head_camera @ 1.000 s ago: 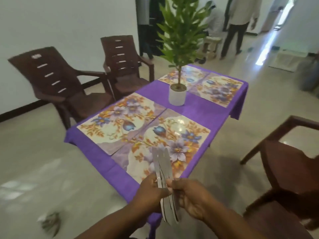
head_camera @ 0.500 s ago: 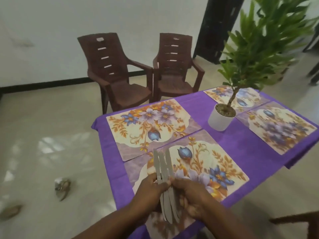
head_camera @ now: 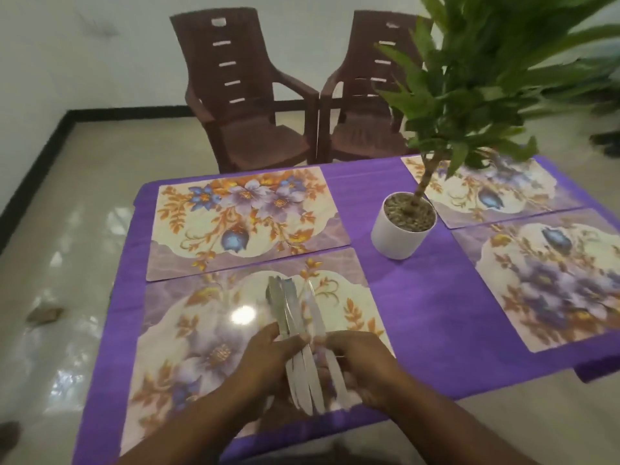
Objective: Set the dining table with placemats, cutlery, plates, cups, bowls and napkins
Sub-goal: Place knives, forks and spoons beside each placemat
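cutlery in hand, four mats down, the rest to come

nearest to us, our left hand [head_camera: 268,355] and right hand [head_camera: 359,364] meet over the near-left placemat [head_camera: 188,330], and each grip is curled around the same bundle of cutlery [head_camera: 295,330]. the pieces fan out between the palms, their far ends pointing away from us and their near ends hanging below the hands. they look like flat, pale knives, though the blur keeps us from telling each piece apart. the right fingers seem to pinch the outermost piece, so we judge we are sorting out one item to lay down.

as for progress, all four placemats appear set: beyond the near-left one lie the far-left placemat [head_camera: 248,223], the near-right placemat [head_camera: 550,283] and the far-right placemat [head_camera: 486,193]. no cutlery rests on any mat yet, and we see no plates, cups, bowls or napkins, so most of the task is left.

the bench [head_camera: 419,313] wears a purple cloth, and a potted plant [head_camera: 406,226] in a white pot stands between the left and right pairs of mats. past the far edge, two brown plastic chairs [head_camera: 255,105] sit side by side against a pale wall. the floor [head_camera: 67,263] is glossy and catches light.
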